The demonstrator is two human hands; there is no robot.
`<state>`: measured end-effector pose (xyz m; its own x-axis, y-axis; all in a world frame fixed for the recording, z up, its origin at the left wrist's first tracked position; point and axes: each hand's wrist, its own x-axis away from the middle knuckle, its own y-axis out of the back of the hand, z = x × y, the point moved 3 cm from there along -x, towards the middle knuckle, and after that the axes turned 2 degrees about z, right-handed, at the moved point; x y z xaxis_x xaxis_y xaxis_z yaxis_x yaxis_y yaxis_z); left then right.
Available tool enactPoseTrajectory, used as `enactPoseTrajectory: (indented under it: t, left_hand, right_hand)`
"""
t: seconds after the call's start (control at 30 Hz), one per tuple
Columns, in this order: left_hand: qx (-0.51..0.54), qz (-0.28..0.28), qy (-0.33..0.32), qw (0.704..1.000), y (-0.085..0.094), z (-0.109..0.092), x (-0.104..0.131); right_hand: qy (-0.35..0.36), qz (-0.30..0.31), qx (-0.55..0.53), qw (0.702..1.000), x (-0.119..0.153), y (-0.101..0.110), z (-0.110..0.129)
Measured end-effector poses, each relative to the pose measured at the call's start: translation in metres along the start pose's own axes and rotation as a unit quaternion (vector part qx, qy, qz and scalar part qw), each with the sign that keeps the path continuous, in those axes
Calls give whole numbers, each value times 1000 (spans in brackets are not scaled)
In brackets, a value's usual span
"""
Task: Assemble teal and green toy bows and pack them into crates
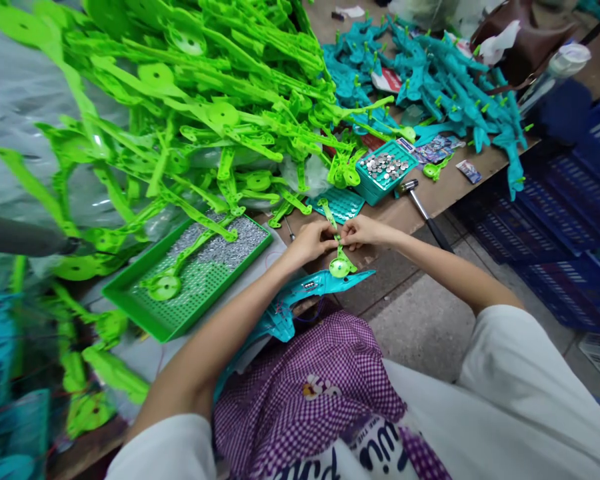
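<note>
Between my hands is a bright green plastic part point(339, 265), long and narrow with a round disc at its near end. My left hand point(313, 241) pinches its shaft from the left. From the right, the fingertips of my right hand point(363, 232) close on the same shaft; any small item between them is hidden. Just below lies a blue plastic shell point(300, 293) with metal bits and thin wires in it, at the table edge by my lap. Close beyond my hands stands a teal basket point(375, 190) of silver discs, with a flat teal tray point(343, 205) beside it.
A large heap of green plastic parts point(220, 113) covers the left and back. A green tray point(180, 327) holds small metal pieces. Blue parts point(440, 87) pile up at the back right. A hammer point(425, 210) lies over the table edge; blue crates point(565, 200) stand right.
</note>
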<state>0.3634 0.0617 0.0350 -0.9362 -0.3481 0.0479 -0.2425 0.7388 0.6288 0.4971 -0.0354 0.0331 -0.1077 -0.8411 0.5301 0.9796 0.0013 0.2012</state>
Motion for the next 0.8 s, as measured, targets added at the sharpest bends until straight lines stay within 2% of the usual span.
enactPoseTrajectory:
  t: [0.2,0.33,0.43,0.5,0.67,0.8]
  left_hand:
    - [-1,-6,3,1000,-1,1,1]
    - [8,28,8,1000,1,6,2]
    - [17,50,18,998,1,8,2]
    - [12,44,24,999,0,8,2]
    - [-20,17,31,999,-2,0,6]
    - [-91,-3,43,995,2,-13,22]
  right_hand:
    - [-39,10,-41,998,1,-3,0]
    - [-61,21,-27,998,-1,-6,6]
    - [-85,6,-3,996,-1,-8,10]
    - [-92,-11,13,996,0,-9,12]
    - [-66,-41,63,995,2,-13,16]
    - [-38,-64,126,989,4,-14,17]
